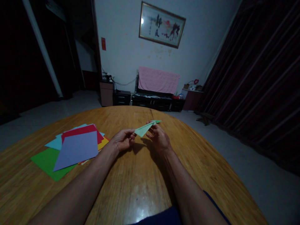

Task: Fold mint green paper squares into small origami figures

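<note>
A light green piece of folded paper (144, 129) is held up between both hands, a little above the round wooden table (138, 187). My left hand (123, 139) pinches its left tip between thumb and fingers. On the other side, my right hand (159, 137) grips the paper near its right end, where a narrow green point sticks out past the fingers. Some of the right fingertips are hidden behind the paper. Shadows of the hands fall on the wood below.
Left of my left forearm lies a loose pile of coloured paper sheets, with a lavender sheet (78, 150) on top, a red sheet (96, 128) and a green sheet (44, 161). Beyond the table stands a low black cabinet (150, 102) under a pink cloth (158, 80).
</note>
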The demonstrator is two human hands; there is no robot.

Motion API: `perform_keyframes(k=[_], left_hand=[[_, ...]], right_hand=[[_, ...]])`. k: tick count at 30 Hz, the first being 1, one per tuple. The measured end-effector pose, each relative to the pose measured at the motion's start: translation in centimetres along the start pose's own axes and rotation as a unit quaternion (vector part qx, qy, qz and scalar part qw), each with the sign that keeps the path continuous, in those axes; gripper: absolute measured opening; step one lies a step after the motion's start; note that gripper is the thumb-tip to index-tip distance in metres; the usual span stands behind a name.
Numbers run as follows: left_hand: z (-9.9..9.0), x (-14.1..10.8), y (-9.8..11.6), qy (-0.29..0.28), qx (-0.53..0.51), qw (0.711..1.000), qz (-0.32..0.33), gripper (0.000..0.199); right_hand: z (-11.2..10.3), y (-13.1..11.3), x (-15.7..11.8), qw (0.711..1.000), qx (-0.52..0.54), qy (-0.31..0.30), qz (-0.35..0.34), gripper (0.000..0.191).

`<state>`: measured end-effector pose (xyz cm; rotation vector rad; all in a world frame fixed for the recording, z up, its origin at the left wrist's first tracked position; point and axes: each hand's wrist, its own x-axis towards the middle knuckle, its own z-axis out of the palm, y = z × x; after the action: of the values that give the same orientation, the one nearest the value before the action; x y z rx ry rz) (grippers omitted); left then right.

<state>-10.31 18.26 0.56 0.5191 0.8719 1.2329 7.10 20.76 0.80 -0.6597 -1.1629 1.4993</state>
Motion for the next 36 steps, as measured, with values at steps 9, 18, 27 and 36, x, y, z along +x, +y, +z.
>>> perform_keyframes(k=[9, 18, 27, 36], left_hand=[[0.2, -0.2, -0.3, -0.022, -0.028, 0.988, -0.149, 0.007], [1.3, -1.2, 0.2, 0.003, 0.241, 0.97, -0.034, 0.014], [2.2, -2.0, 1.5, -0.022, 0.293, 0.949, 0.116, 0.03], [2.8, -1.6, 0.9, 0.029, 0.338, 0.93, 0.141, 0.013]], right_hand=[[1.4, -0.8, -0.9, 0.997, -0.026, -0.067, -0.02, 0.02], [1.3, -0.8, -0.5, 0.997, -0.059, -0.038, 0.01, 0.016], [1.0, 0.0, -0.6, 0.939, -0.34, -0.033, -0.04, 0.02], [1.0, 0.2, -0.5, 0.911, -0.397, -0.015, -0.106, 0.018]])
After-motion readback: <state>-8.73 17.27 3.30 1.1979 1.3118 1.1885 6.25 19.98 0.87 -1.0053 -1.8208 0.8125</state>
